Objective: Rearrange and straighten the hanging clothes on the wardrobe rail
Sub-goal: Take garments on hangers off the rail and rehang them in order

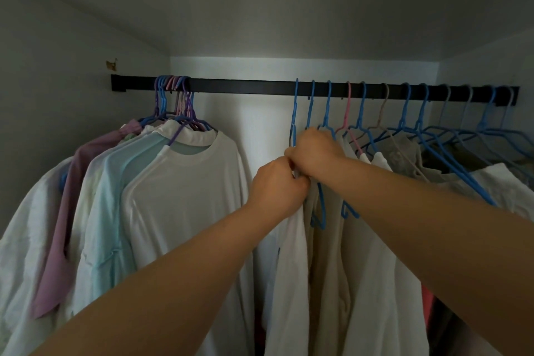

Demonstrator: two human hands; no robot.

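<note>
Clothes (185, 196) hang from a black rail (245, 86) running left to right; below its middle, left hand (277, 188) and right hand (313, 150) both close on a white garment (289, 269) by the leftmost blue hanger (294, 113)

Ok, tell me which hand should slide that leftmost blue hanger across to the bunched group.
Left. The left hand sits lower on the white garment, nearest the open rail gap; the right hand grips by the blue hanger, its forearm crossing the other hangers.
</note>
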